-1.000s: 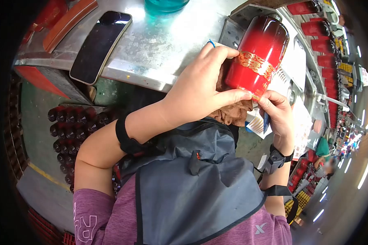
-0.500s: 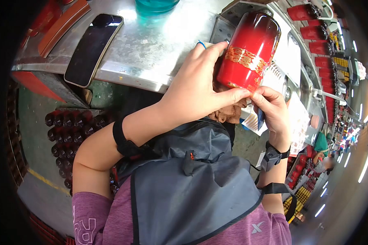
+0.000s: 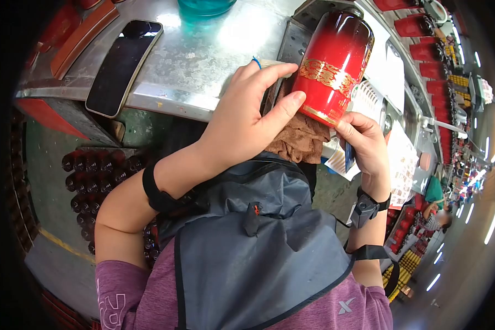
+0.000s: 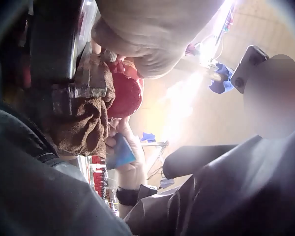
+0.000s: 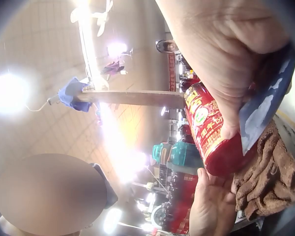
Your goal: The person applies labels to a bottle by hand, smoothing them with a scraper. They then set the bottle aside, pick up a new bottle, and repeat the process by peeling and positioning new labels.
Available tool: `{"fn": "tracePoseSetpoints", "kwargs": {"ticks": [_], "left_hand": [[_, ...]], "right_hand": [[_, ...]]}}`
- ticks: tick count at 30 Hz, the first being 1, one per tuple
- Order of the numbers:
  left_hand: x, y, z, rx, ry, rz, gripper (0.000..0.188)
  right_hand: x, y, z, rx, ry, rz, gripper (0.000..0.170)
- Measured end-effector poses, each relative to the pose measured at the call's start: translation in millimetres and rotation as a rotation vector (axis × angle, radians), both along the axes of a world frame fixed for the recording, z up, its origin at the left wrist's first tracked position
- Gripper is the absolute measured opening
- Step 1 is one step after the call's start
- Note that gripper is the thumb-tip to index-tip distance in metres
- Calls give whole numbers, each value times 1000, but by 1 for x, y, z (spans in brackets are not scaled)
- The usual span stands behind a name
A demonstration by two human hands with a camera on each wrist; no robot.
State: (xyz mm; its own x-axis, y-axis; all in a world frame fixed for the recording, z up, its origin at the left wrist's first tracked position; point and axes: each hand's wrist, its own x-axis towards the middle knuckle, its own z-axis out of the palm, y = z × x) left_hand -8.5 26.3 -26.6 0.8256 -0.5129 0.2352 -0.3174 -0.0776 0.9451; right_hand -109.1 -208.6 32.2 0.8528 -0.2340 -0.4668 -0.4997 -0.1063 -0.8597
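A glossy red bottle [image 3: 327, 91], dark at its far end and ringed by a gold patterned band, lies tilted over a brown cloth [image 3: 300, 142]. My right hand [image 3: 369, 147] pinches its near end, with the thumb pressed on the red side, where gold lettering shows in the right wrist view. Tucked in that same hand is a flat blue piece [image 5: 269, 96] with a straight edge. Left of the bottle is my left hand [image 3: 239, 113], its thumb and index finger extended and spread, fingertips right by the bottle's side. Its other fingers are partly hidden.
On the metal table [image 3: 198, 71] lie a black phone [image 3: 124, 69] and a reddish-brown strip [image 3: 85, 41]. A teal container [image 3: 206, 5] stands at the back. Papers [image 3: 388, 82] lie right of the bottle. Dark bottles [image 3: 88, 181] stand in rows on the floor at left.
My left thumb has come away from the bottle's near end and the left hand has drawn back leftward. The right hand still holds the bottle, which has shifted slightly left in view.
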Motion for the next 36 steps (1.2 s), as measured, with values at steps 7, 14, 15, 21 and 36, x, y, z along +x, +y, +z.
{"fn": "tracePoseSetpoints", "kwargs": {"ticks": [7,14,15,21,36], "left_hand": [[-9,1,14,-50,-754,-153,61],[5,-10,1,-46,91,-91,70],[4,-16,-12,-127,95,-62,81],[2,-10,-7,-4,44,-126,72],[5,2,11,7,-271,12,62]], "right_hand": [[-1,0,0,36,-24,0,12],[0,-1,3,13,5,24,12],[0,0,3,13,-3,23,12],[1,0,1,13,-2,23,12],[0,-2,-1,9,0,29,12]]}}
